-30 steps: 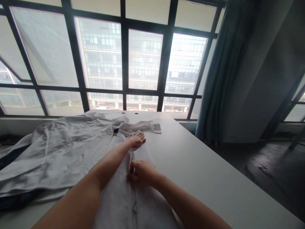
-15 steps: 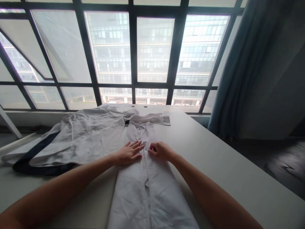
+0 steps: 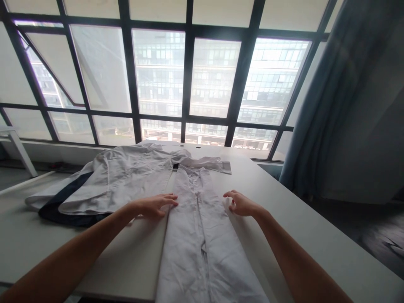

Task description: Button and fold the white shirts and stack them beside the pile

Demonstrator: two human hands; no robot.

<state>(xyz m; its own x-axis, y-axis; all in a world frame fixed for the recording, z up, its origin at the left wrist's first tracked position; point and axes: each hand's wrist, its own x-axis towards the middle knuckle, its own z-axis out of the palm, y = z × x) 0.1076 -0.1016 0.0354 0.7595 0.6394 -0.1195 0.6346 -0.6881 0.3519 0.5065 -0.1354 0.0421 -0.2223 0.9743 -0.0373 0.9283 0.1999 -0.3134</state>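
Note:
A long white garment (image 3: 184, 235), its two edges meeting along a middle line, lies flat and lengthwise on the white table in front of me. My left hand (image 3: 155, 205) is at its left edge, fingers stretched out, the fingertips near or on the cloth. Off its right edge is my right hand (image 3: 241, 203), fingers loosely bent and apart, with nothing in it. Whether the right fingertips touch the fabric I cannot tell. To the left a second white garment (image 3: 126, 181) is spread out, wrinkled, with a dark navy piece (image 3: 67, 198) along its lower left.
The white table (image 3: 299, 227) runs toward a wide framed window (image 3: 214, 75). A blue-grey curtain (image 3: 312, 126) hangs at the right. At the far left stands a white frame leg (image 3: 22, 151). Two small dark holes show at the table's far end.
Both hands have moved apart from the middle of the long garment, the left to its left edge and the right past its right edge. The view has tilted up and shifted left.

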